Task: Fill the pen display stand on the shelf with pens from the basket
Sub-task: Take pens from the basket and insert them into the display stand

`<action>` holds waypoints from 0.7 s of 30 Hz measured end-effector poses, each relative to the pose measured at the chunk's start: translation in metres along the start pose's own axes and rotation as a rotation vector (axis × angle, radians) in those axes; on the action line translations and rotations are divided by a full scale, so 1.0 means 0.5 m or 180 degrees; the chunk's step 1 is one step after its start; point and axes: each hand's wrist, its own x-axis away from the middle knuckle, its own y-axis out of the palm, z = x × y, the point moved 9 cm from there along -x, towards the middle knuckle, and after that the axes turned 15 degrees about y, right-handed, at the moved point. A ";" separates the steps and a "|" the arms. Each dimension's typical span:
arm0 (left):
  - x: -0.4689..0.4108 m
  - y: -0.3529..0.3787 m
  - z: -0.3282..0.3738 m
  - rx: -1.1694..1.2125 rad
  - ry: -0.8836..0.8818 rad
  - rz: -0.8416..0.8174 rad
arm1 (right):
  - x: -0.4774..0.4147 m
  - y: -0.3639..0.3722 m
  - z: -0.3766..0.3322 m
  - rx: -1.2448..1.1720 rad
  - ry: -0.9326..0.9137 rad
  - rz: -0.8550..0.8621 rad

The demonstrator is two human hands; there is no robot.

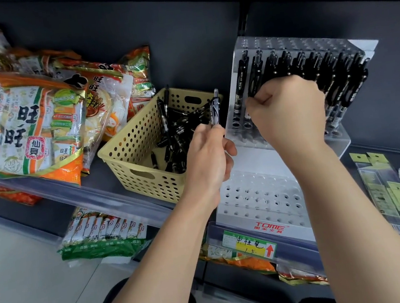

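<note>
A clear acrylic pen display stand (262, 201) sits on the dark shelf, its upper tier crowded with several black pens (308, 64) and its lower tier's holes vacant. To its left stands a yellow perforated basket (138, 148) holding several black pens (179, 128). My left hand (209, 155) grips one black pen (214, 108) upright between basket and stand. My right hand (289, 111) is curled at the upper tier, its fingertips pinching a pen (252, 96) there; the pen's lower part is hidden.
Bags of rice crackers (28, 121) lie on the shelf left of the basket. A lower shelf holds green snack packs (104, 237). Packaged items in clear sleeves (398, 193) lie to the right. A price label (249, 244) hangs on the shelf's front edge.
</note>
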 end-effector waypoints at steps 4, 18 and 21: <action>0.000 0.005 0.003 0.0007 0.0094 -0.0143 | 0.001 0.009 0.004 -0.0150 0.0062 -0.0328; -0.007 0.009 0.025 -0.0198 0.0558 -0.0376 | 0.018 0.046 0.004 -0.1788 0.0650 -0.1713; -0.012 -0.004 0.014 -0.0235 0.0450 -0.0273 | -0.001 0.018 0.012 -0.1992 0.0723 -0.1219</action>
